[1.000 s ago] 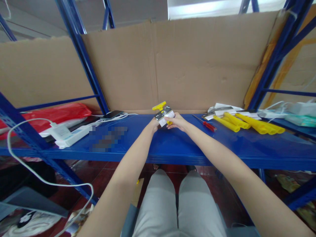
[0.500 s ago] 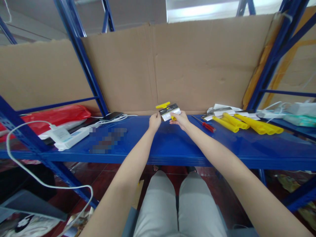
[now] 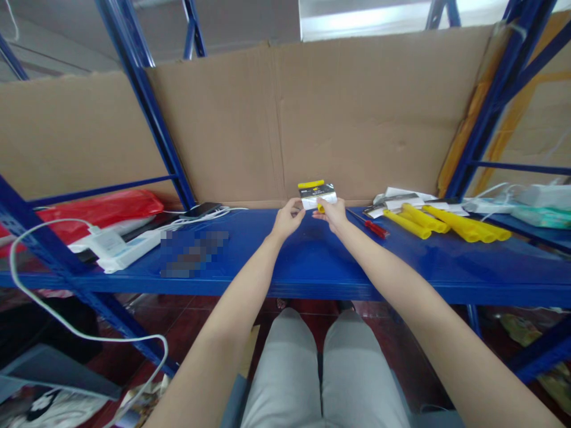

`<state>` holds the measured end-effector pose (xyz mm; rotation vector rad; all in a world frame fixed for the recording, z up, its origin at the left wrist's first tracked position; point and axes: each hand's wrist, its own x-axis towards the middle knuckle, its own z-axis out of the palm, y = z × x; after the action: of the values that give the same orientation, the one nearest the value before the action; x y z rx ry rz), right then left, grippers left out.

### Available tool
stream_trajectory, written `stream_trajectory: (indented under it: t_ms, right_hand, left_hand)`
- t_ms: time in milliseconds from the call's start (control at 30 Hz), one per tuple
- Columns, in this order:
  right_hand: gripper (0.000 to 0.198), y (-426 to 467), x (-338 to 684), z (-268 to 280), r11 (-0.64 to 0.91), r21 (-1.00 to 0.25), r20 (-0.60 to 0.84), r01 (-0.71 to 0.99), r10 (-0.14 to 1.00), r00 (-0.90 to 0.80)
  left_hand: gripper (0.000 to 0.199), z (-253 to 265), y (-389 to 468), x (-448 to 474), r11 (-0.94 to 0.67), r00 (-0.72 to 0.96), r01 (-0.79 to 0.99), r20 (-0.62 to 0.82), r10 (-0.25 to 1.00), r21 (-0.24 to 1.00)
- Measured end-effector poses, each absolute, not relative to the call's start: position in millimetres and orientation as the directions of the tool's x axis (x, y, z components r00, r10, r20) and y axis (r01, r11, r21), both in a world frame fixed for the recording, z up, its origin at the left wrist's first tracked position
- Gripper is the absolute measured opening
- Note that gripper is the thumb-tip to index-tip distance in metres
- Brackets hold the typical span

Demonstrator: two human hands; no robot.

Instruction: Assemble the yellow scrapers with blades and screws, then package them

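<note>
A small printed card [image 3: 317, 195], black above and white below with a yellow mark, is held up over the back of the blue shelf. Behind its top edge shows a yellow bar [image 3: 311, 184]. Another yellow bit [image 3: 320, 208] shows at my right fingers; I cannot tell whether the two are one piece. My right hand [image 3: 332, 215] is closed on the card's lower right part, thumb in front. At the lower left corner, my left hand [image 3: 288, 218] has curled fingers, thumb and forefinger pinched at the card's edge.
A red-handled screwdriver [image 3: 377, 229] lies right of my hands. Several yellow tubes [image 3: 417, 223] rest farther right, before white papers [image 3: 401, 196]. On the left are a white power strip [image 3: 129, 252], cables and a red bag [image 3: 111, 208]. A cardboard sheet [image 3: 357, 119] stands behind.
The card and yellow bar have moved right and slightly up, and turned more level. My left hand has shifted right and its fingers have loosened and moved to the card's lower corner.
</note>
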<state>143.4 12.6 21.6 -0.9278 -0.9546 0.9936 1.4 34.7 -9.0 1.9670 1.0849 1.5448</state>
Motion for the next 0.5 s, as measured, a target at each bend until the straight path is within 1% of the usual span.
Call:
stream_trajectory:
  t_ms: [67,133,200,233,333,400,500]
  right_hand:
    - [0.009,14,144,21,0.280,-0.924,0.209,-0.261,0.940,0.268]
    - [0.012,16,146,21,0.289,-0.917,0.209,-0.273,0.935,0.286]
    - [0.013,16,146,21,0.292,-0.915,0.207,-0.278,0.932,0.298]
    - [0.012,16,147,21,0.291,-0.916,0.207,-0.277,0.933,0.295]
    - [0.009,14,145,20,0.285,-0.920,0.212,-0.269,0.939,0.270]
    - [0.009,11,143,20,0.283,-0.923,0.218,-0.262,0.943,0.250]
    - [0.009,8,138,20,0.267,-0.933,0.224,-0.240,0.955,0.195]
  left_hand:
    - [0.035,-10,35,2,-0.648,0.111,0.317,0.651,0.751,0.693]
    - [0.030,-8,34,3,-0.646,0.116,0.294,0.645,0.755,0.704]
    - [0.021,-5,30,6,-0.599,0.122,0.254,0.589,0.799,0.759]
    - [0.020,-3,28,7,-0.555,0.135,0.238,0.539,0.832,0.797]
    - [0.025,2,19,10,-0.438,0.157,0.197,0.413,0.897,0.877]
    - [0.025,4,15,11,-0.395,0.153,0.166,0.373,0.915,0.903]
    - [0.015,6,11,11,-0.340,0.110,0.116,0.328,0.938,0.933]
